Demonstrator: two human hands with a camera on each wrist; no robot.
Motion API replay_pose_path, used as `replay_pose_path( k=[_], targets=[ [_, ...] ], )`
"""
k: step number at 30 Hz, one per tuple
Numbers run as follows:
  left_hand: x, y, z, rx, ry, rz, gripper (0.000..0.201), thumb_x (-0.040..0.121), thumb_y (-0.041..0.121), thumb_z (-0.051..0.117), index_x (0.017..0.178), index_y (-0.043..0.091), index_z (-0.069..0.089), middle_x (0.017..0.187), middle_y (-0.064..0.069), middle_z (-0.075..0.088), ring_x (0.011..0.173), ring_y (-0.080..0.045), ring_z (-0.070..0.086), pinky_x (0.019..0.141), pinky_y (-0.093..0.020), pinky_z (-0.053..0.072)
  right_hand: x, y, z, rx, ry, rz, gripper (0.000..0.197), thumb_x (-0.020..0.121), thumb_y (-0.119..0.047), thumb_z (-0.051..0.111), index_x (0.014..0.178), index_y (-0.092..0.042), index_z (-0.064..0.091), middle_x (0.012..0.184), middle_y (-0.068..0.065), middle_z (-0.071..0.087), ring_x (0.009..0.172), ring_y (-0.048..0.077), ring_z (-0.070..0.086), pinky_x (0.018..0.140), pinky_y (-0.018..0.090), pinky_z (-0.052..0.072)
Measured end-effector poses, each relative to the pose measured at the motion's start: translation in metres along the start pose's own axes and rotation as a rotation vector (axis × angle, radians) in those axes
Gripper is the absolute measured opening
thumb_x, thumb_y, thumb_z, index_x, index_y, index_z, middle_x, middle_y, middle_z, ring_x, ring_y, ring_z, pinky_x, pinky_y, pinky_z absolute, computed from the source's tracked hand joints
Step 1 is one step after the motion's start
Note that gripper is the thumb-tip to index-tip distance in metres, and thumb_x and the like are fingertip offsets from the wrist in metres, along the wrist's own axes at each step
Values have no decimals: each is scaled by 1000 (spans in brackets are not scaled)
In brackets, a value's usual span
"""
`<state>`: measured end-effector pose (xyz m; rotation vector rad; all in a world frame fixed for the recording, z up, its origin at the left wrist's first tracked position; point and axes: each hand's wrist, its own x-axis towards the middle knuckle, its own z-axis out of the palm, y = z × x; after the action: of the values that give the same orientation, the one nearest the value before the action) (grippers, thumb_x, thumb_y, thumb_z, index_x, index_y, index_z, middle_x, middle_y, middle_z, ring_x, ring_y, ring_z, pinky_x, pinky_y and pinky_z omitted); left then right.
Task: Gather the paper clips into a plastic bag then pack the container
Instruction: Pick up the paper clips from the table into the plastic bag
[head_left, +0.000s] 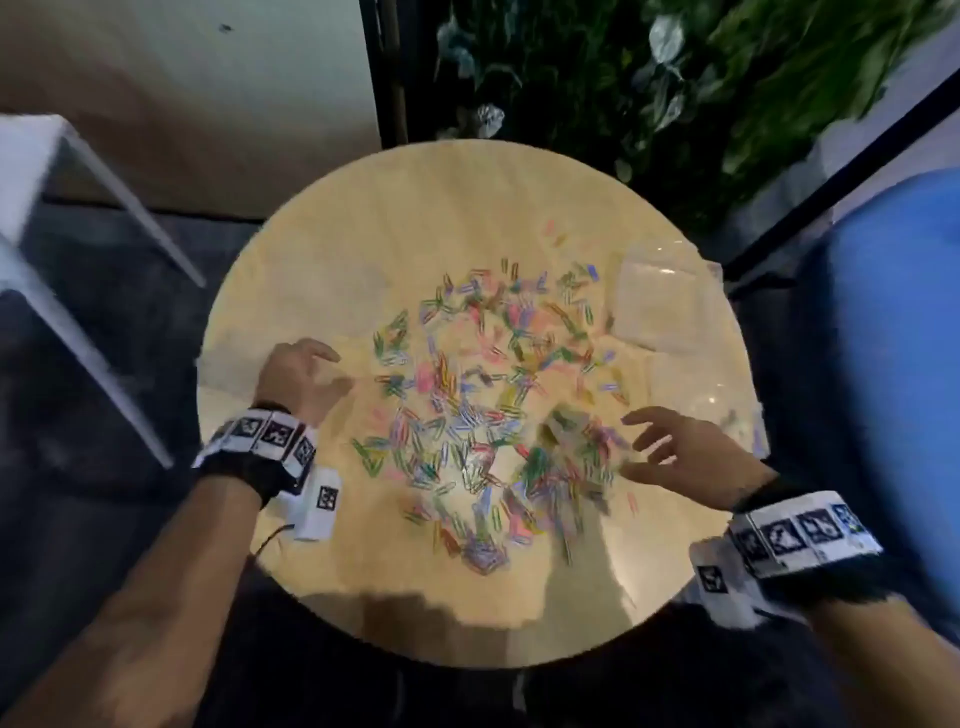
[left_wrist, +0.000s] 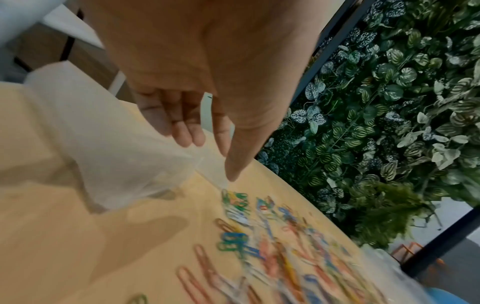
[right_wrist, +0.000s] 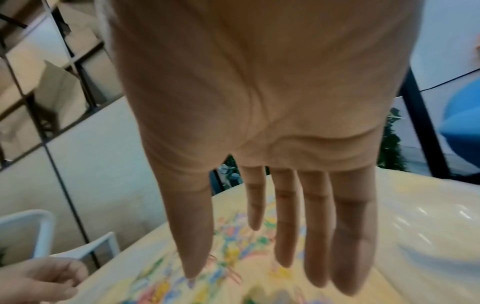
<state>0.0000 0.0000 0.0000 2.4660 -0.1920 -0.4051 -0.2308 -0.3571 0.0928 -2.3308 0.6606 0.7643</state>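
Round wooden table (head_left: 322, 249) in front of me, coloured paper clips (head_left: 483, 405) scattered loose over the middle and near half, spreading from approx the centre out to 5 and 6 o'clock, w/ a few strays up toward 1 o'clock. My left hand (head_left: 301, 376) sits at 9 o'clock of the pile, just beside the nearest clips, not on them. In the left wrist view the thumb and fingers of this hand (left_wrist: 197, 86) point down toward the tabletop, and a thin clear plastic bag (left_wrist: 111, 139) hangs right by the fingertips; looks like the fingers pinch its edge, but the contact itself is blurred so I can't tell for sure. Bag is up off the wood on that side, its shadow underneath. My right hand (head_left: 680, 452) is at 4 o'clock of the pile, palm down, fingers spread and straight, holding nothing; fingertips reach over the edge of the clips. Right wrist view shows the same hand (right_wrist: 259, 115) flat and open, w/ all four fingers and thumb extended above the blurred clips. More clear plastic (head_left: 665, 296) lies flat on the table at 2–3 o'clock, past the clips; whether that's bags or the container, can't tell. Behind the table at 12 o'clock, a wall of green leaves (head_left: 675, 78); white chair (head_left: 47, 171) off at 10 o'clock, something blue (head_left: 893, 364) at 3.
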Motion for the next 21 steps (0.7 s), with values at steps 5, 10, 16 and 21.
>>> replay_pose_path(
  k=[5, 10, 16, 21],
  targets=[
    [21, -41, 32, 15, 35, -92, 40, 76, 35, 82, 96, 11, 57, 84, -10, 59, 75, -29, 57, 69, -40, 49, 27, 47, 54, -148, 128, 158, 73, 78, -42, 76, 140, -20, 42, 115, 7, 65, 97, 23, 62, 86, 35, 49],
    [3, -61, 42, -126, 272, -96, 8, 81, 15, 62, 89, 14, 60, 67, -8, 59, 73, -37, 64, 69, -43, 57, 36, 61, 92, -104, 166, 241, 84, 69, -46, 81, 135, -8, 46, 125, 16, 60, 107, 32, 63, 87, 41, 56],
    [-43, -66, 36, -273, 137, -198, 19, 73, 3, 70, 81, 20, 73, 75, -6, 72, 68, -31, 70, 69, -41, 62, 25, 49, 116, -86, 312, 278, 113, 53, -68, 81, 142, -17, 35, 133, 17, 45, 111, 35, 57, 86, 39, 49],
    [-66, -63, 34, -350, 160, -95, 18, 82, 11, 62, 81, 26, 73, 84, -10, 73, 72, -32, 67, 70, -33, 59, 33, 27, 108, -74, 312, 263, 111, 50, -81, 71, 136, -18, 43, 137, 17, 44, 117, 34, 54, 97, 43, 48]
  ],
)
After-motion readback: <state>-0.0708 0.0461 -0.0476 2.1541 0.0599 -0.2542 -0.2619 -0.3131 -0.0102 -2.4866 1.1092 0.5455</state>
